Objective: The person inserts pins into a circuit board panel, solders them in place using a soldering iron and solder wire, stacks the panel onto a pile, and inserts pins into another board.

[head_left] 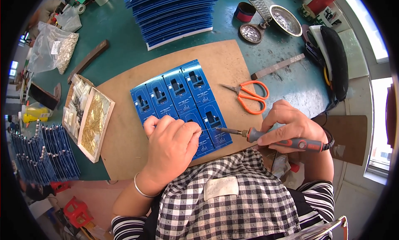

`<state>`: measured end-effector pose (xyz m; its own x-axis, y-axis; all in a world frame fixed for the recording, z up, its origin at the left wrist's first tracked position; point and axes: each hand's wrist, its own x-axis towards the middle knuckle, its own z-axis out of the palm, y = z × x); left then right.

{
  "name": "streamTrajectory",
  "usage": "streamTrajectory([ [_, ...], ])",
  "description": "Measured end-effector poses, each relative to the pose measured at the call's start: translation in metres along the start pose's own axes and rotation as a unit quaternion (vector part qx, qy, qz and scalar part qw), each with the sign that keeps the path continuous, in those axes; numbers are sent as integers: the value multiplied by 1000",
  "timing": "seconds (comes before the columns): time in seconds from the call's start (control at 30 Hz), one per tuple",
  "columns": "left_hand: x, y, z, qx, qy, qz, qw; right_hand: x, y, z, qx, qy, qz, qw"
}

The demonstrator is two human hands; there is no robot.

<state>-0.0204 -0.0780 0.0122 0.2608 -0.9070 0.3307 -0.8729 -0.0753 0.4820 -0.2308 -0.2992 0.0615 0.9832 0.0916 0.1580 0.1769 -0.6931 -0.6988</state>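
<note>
- Left hand point(170, 140): lies over the panel's lower left part, fingers curled, thumb and forefinger pinched on what looks like a thin strand point(203, 131); too fine to tell its kind.
- Right hand point(291, 125): wrapped around the grip of the iron point(252, 134), pen-fashion, its tip pointing left. Whether the tip touches the panel or hangs just above it, I cannot tell.
- The iron looks light and rigid; the grey and red grip is the place to hold. Its metal shaft should be treated as hot.
- Panel point(189, 107): a blue circuit sheet lying askew on the brown board point(232, 69), in front of the person, between the hands. It should be light, thin and stiff, smooth enough to slide if nudged. Best taken by opposite edges; the dark cut-outs probably make it weaker to bending.
- Scissors point(253, 96): orange-handled, near the right hand, blades toward the panel.
- Tray point(106, 125): left of the board, filled with thin brass-coloured pins point(95, 120), likely easy to spill or bend.
- Metal strip point(278, 66): beyond the scissors.
- Stack point(174, 21): similar blue sheets beyond the board, likely heavy as a whole.
- Coil stand point(259, 8): far right, beside a dish point(297, 28).
</note>
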Motion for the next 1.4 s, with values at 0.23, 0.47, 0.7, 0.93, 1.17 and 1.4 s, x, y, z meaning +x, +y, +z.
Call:
streamTrajectory([
  [0.23,-1,-1,-3,19,-6,20,1000,4,10,-5,48,-23,-8,999],
  [0.47,-10,-12,-7,18,37,-4,999,9,-8,11,70,18,-9,997],
  [0.7,-17,-13,-10,-5,17,-6,1000,13,-24,21,36,16,25,999],
  [0.93,-1,2,4,-16,4,36,999,0,-28,5,-15,19,52,998],
  [1.17,7,4,14,6,-5,44,999,-1,-24,7,-40,22,41,998],
  [1.4,9,6,14,26,-2,41,999,2,-20,7,-43,24,38,998],
])
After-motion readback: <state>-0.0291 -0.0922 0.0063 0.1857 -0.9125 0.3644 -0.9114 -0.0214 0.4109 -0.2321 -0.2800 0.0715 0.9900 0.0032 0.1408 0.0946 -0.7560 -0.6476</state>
